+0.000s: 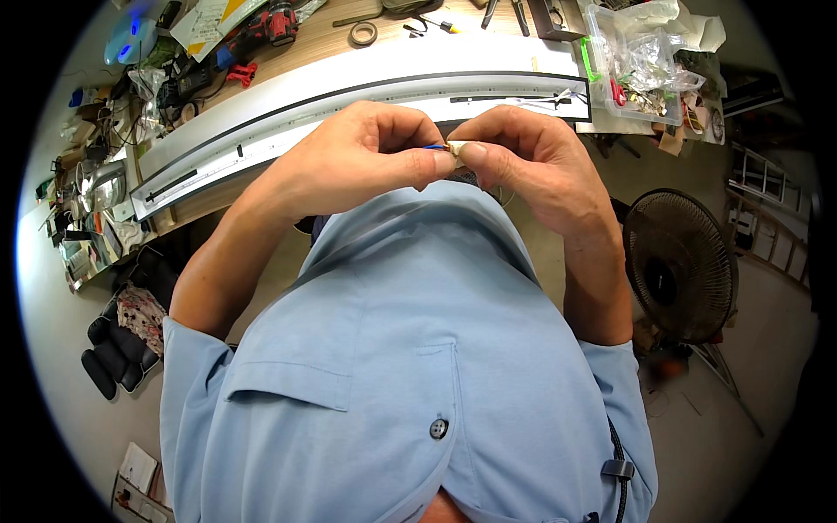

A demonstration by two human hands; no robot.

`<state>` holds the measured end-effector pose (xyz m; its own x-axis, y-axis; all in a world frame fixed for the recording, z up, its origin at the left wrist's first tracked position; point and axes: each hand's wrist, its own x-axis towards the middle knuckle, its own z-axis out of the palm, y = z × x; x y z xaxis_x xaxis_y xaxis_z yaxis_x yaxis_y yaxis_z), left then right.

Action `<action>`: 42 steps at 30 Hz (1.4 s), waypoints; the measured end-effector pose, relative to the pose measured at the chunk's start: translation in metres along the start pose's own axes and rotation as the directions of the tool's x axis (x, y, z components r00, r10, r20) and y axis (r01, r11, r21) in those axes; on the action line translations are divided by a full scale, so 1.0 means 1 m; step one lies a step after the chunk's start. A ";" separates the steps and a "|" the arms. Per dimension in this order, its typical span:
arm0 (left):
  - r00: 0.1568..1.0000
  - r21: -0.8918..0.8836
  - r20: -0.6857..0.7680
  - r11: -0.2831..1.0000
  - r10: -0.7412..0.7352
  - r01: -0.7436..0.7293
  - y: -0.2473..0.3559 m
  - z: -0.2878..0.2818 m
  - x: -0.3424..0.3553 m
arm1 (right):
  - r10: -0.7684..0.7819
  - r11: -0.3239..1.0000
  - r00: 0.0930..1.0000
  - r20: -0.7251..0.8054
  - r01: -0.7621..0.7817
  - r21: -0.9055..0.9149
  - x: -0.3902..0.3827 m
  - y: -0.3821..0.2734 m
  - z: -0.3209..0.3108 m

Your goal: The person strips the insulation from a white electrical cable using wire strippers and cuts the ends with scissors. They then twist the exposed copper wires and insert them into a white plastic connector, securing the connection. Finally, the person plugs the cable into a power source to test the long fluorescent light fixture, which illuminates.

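My left hand (349,161) and my right hand (536,166) meet in front of my chest, fingertips almost touching. Between thumb and forefinger, my left hand pinches a thin blue wire (432,147). A small off-white piece (458,148) is gripped by my right thumb and fingers, right where the wire ends; the fingers cover most of it, so its kind is unclear. Just beyond my hands lies a long, narrow white housing (279,122) with a black rim, across the bench's near edge. White wires (545,101) lie at its right end.
On the wooden bench sit a red and black power tool (272,28), a tape roll (363,34) and a clear plastic box (636,109) of small parts and bags. Clutter crowds the bench's left end. A black fan (680,266) stands at my right, a dark chair (122,340) at my left.
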<state>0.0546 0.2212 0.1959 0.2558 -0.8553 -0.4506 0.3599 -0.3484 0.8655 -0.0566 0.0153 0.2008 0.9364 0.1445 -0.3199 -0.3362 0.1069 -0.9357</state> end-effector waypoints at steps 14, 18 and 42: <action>1.000 -0.128 0.026 0.992 0.010 -0.006 -0.005 0.002 0.000 | -0.009 1.000 1.000 0.011 0.009 -0.016 -0.004 0.002 -0.001; 0.999 -0.131 0.031 0.991 -0.022 0.026 -0.004 0.002 -0.002 | -0.022 1.000 1.000 -0.001 0.022 -0.012 -0.004 0.003 0.000; 0.966 0.139 -0.213 0.983 0.149 -0.121 -0.004 0.016 -0.011 | 0.025 0.999 0.999 -0.035 -0.025 -0.022 -0.009 0.007 0.001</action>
<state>0.0357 0.2259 0.2007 0.4915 -0.7964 -0.3525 0.1982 -0.2918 0.9357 -0.0670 0.0155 0.1974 0.9308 0.1125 -0.3478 -0.3575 0.0812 -0.9304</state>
